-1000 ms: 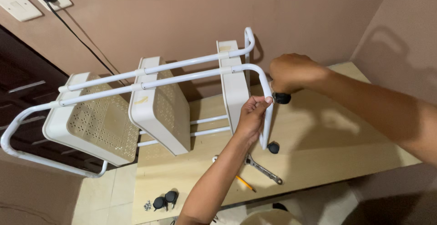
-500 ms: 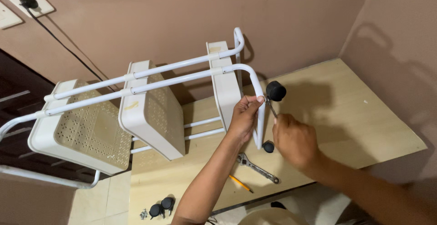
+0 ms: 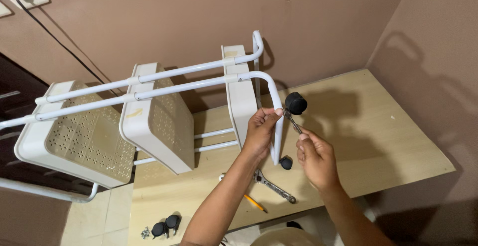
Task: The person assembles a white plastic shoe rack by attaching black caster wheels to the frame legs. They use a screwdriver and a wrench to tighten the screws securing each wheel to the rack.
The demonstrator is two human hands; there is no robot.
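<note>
A white metal trolley (image 3: 164,79) with three perforated cream trays lies on its side across a wooden table (image 3: 388,141). My left hand (image 3: 260,131) grips the curved white leg tube (image 3: 277,126) near its bend. A black caster wheel (image 3: 296,103) sticks out from the tube. My right hand (image 3: 313,156) pinches a small thin metal wrench (image 3: 292,121) whose head sits at the caster's stem. A second caster (image 3: 286,163) is fitted at the tube's lower end.
An adjustable wrench (image 3: 271,186) and a yellow pencil (image 3: 255,202) lie on the table below my hands. Two loose black casters (image 3: 166,225) and small screws (image 3: 145,233) sit near the front left corner. Walls close in behind and right; a cable (image 3: 59,47) hangs from a socket.
My right hand left the caster, dropped below it and now holds the thin wrench at the stem. The view shifted slightly; my left hand kept its grip on the tube.
</note>
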